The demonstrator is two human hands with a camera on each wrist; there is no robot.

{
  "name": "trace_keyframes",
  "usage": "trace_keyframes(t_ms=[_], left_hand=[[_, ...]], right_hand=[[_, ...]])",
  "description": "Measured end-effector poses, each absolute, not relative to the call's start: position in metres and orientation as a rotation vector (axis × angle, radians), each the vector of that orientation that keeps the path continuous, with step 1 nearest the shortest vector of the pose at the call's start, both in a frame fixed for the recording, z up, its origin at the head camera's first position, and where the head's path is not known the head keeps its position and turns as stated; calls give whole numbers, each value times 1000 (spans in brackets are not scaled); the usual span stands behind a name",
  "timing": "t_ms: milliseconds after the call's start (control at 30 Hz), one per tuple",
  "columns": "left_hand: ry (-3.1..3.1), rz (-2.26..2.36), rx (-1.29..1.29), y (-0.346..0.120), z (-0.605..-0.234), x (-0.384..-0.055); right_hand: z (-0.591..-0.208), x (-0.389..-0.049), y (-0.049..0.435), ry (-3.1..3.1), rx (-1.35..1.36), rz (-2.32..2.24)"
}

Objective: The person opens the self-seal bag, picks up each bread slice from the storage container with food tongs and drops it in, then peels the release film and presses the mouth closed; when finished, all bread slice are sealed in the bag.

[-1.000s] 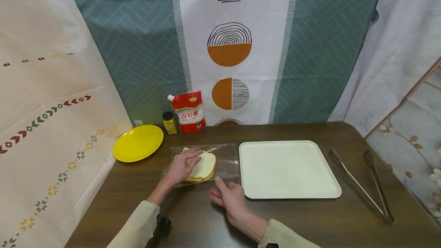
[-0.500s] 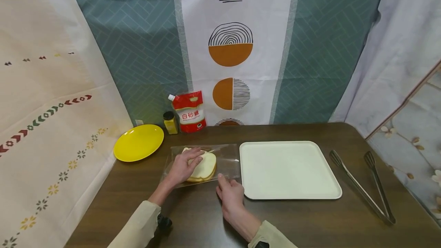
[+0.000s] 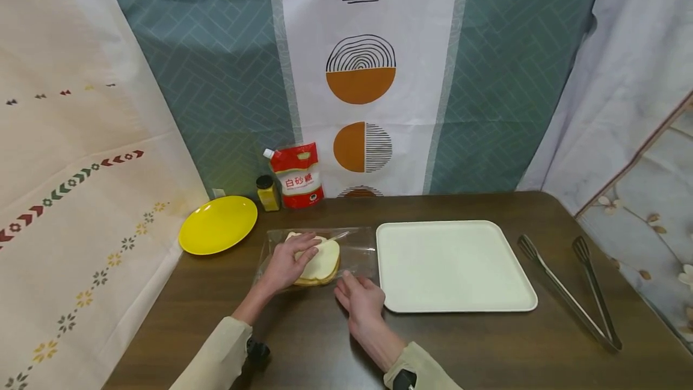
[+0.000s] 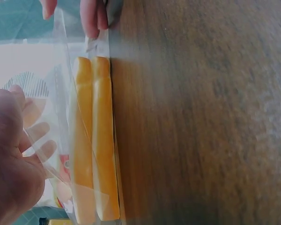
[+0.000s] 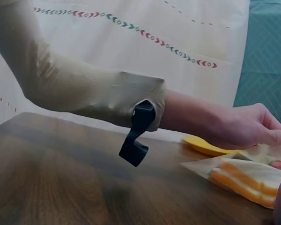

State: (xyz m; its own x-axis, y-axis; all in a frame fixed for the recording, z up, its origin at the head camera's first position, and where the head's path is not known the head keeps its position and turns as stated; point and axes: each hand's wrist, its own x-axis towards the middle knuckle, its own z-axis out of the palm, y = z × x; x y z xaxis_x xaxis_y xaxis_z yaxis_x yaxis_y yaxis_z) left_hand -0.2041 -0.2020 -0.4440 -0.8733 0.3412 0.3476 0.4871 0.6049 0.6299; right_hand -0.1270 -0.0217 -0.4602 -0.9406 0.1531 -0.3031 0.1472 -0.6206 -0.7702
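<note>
Clear bag [image 3: 357,251]: thin plastic, on dark wood table [image 3: 308,342], R end just beside white tray [image 3: 457,266].
Bread slices [image 3: 325,260]: inside bag, twd its L end; two visible, stacked flat, tan crusts showing in L wrist view.
L hand [image 3: 286,265]: over bag + bread; fingers relaxed, spread, thumb out over top slice.
R hand [image 3: 364,304]: at bag's near edge, twd R end; fingers loosely bent, can't tell if they pinch the plastic.
Sleeves [image 3: 213,351]: light beige, both arms; black gadget [image 3: 258,351] at L cuff.
Tray: rect., raised rim, R of bag.
Tongs [image 3: 575,304]: metal, R of tray, arms apart in V, tips twd back.
Plate [image 3: 218,225]: yellow, round, back L of table.
Jar [image 3: 268,198]: yellow, blk lid, upright btwn plate & pouch [image 3: 300,182].
Pouch: red, white cap, upright near back edge.
Backdrop [image 3: 233,77]: teal + white cloth w/ orange-brown half-circles.
</note>
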Motion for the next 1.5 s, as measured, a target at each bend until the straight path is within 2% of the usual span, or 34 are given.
trace_keyframes(t_ms=[700,1133,1300,1500], left_hand=[[-2655,-1087,-693,-197,-442,-206],[-2616,-1087,-751,-193,-442,-208],[-2605,-1084,-733,-188,-435,-221],[-2753,-1064,-715,-169,-419,-258]], right_hand=[[-452,-136,-12,-1324,-745,2787],[-455,-135,-11,-1247,-730,2816],[-460,-131,-13,-1202,-681,2819],[-468,-127,-17,-1219,-654,2829]])
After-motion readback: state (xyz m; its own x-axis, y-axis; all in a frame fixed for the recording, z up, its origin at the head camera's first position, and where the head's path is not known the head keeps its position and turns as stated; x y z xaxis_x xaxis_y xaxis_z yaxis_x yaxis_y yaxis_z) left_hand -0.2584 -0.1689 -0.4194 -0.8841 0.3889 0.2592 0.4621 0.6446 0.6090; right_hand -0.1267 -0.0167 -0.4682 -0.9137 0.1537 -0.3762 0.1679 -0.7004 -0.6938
